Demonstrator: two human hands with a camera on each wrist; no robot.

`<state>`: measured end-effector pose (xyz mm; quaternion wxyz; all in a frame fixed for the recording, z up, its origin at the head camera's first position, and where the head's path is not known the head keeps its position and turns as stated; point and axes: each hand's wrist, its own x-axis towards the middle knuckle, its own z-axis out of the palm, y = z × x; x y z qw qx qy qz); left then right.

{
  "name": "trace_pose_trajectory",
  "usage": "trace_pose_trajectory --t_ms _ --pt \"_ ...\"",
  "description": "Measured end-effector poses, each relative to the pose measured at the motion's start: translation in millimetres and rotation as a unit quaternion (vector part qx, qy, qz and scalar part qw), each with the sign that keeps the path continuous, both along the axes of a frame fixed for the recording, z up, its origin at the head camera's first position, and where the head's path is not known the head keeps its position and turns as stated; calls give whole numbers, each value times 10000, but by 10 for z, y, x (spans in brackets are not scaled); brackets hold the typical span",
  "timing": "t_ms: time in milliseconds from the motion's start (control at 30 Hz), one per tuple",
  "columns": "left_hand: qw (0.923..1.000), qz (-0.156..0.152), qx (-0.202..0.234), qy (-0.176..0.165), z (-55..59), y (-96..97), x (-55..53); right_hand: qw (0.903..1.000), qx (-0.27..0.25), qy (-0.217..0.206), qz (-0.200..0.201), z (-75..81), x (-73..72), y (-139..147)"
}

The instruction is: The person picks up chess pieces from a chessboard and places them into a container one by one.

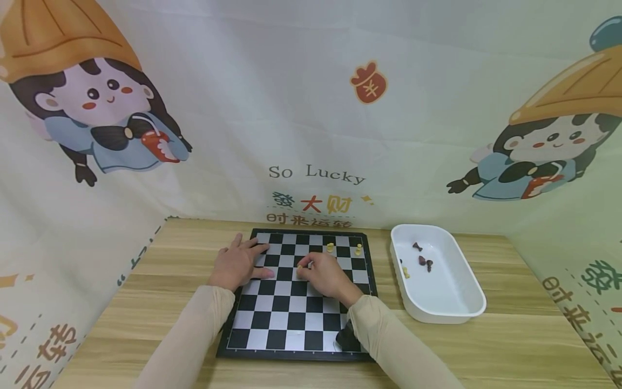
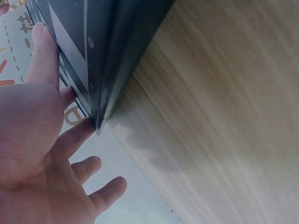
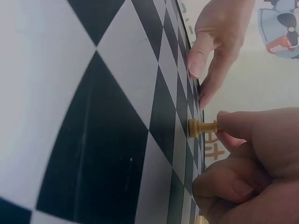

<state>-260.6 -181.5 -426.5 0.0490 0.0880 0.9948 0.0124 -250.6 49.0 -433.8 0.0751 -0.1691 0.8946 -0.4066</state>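
A black-and-white chessboard [image 1: 297,354] lies on the wooden table. My right hand [image 1: 324,274] pinches a small yellow chess piece [image 3: 202,127] between thumb and fingertips. The piece is upright with its round base at the board's surface, around the middle of the board; its top is hidden by the fingers. My left hand [image 1: 236,265] rests along the board's left edge, thumb and fingers extended over the outer squares. In the left wrist view its fingers [image 2: 77,137] spread beside the board's corner. More yellow pieces [image 1: 330,247] stand near the far right of the board.
To the right of the board stands a white plastic tray [image 1: 444,317] with several dark chess pieces [image 1: 421,260] and a yellow piece [image 1: 406,273] inside. A black object [image 1: 346,339] shows under the right sleeve, over the board's near right corner. A printed cloth [image 1: 311,124] hangs behind the table.
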Motion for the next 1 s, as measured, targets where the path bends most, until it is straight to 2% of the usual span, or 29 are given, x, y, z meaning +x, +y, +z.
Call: trace_pose_trajectory --t_ms 400,633,1000 --pt "10000 32 47 29 -7 12 3 9996 169 206 -96 143 4 115" --pt "9999 -13 110 27 22 16 22 9999 36 115 -97 261 -19 250" --pt "10000 -46 0 57 -22 6 -1 9970 334 648 -255 525 -33 467"
